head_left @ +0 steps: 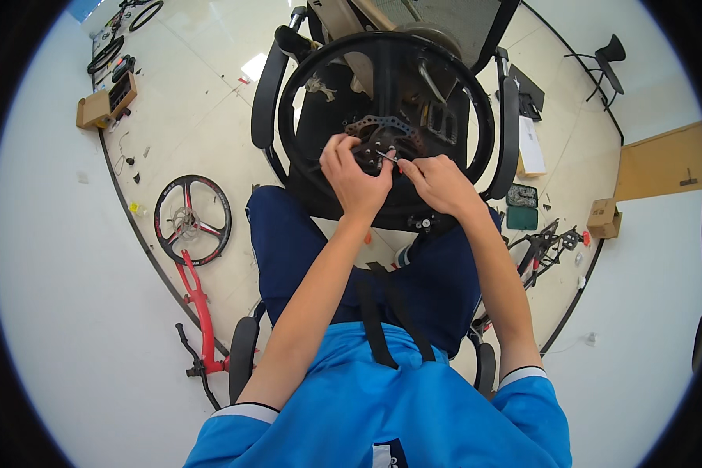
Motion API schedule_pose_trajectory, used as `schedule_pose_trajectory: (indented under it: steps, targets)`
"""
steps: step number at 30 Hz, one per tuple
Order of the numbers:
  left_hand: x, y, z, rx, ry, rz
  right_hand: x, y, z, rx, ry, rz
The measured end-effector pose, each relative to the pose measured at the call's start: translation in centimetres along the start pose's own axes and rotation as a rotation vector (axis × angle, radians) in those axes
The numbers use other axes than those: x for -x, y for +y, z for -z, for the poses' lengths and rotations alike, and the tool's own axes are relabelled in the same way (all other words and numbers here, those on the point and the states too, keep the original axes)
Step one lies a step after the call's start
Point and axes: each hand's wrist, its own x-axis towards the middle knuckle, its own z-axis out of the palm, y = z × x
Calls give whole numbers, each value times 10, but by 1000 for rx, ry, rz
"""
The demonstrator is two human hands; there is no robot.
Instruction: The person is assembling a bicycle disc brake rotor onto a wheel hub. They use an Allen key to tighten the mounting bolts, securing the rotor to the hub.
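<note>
A black bicycle wheel (287, 109) lies flat across the seat of an office chair in front of me. At its hub sits a brake disc (390, 122) with a perforated rim, and several bolts show around the centre. My left hand (356, 178) holds the near left side of the disc, fingers curled at its edge and thumb by the bolts. In my right hand (442, 186) is a slim metal tool (390, 158), pinched between the fingers, its tip at the bolts beside my left thumb. A bit of red shows near my right fingertips; the tool's rear end is hidden.
The chair's armrests (270, 97) flank the wheel. A pedal (442, 123) and other parts lie on the seat. Left on the floor are a three-spoke wheel (225, 204) and a red frame (203, 312); right, a green tool case (522, 218), a cardboard box (604, 218) and bike parts.
</note>
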Motion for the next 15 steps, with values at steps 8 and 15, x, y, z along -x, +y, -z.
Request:
schedule_pose_trajectory:
  steps: [8,15]
  targets:
    - [-10,-7,-15,32,-64,-44,-9,5,-10,86,6,32]
    - [-2,-4,-32,-90,69,-2,-8,-3,-11,-67,33,5]
